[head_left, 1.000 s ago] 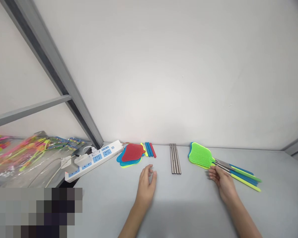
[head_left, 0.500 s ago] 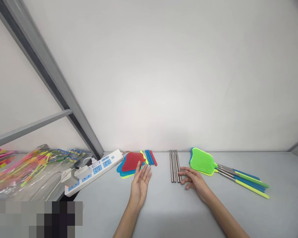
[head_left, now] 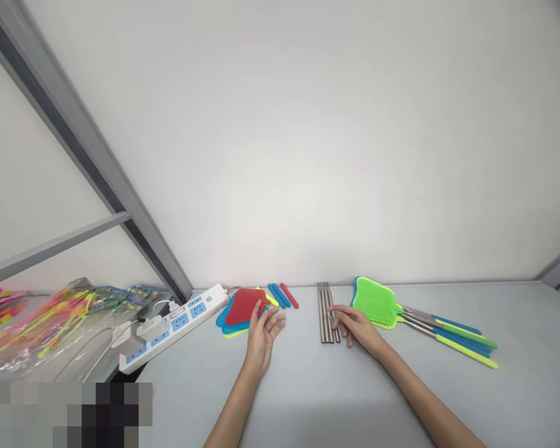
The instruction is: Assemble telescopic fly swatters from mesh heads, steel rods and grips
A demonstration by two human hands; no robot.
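Observation:
My left hand (head_left: 260, 339) is half turned up with its fingers apart, the thumb at the narrow neck of the red fly swatter head (head_left: 243, 306). Blue swatter heads (head_left: 223, 318) and a yellow-green one lie under the red one. My right hand (head_left: 357, 328) has its fingers loosely bent over the rightmost of several metal rods (head_left: 325, 317), at its lower half; whether they grip it I cannot tell. Behind the left hand lie short blue handles (head_left: 279, 295) and a red handle (head_left: 289, 296). Assembled fly swatters (head_left: 378, 303) with green and blue heads are stacked at right.
A white power strip (head_left: 182, 323) with plugs and cables slants along the table's left side. Clear plastic bags (head_left: 70, 330) of colourful parts lie beyond it. A grey metal frame post (head_left: 88, 162) rises at left, and a pale wall (head_left: 317, 186) backs the table.
My left hand's fingers have curled a little beside the swatter heads. My right hand has moved slightly left over the rods, and the rightmost rod stands slightly apart at its near end. The view has shifted slightly.

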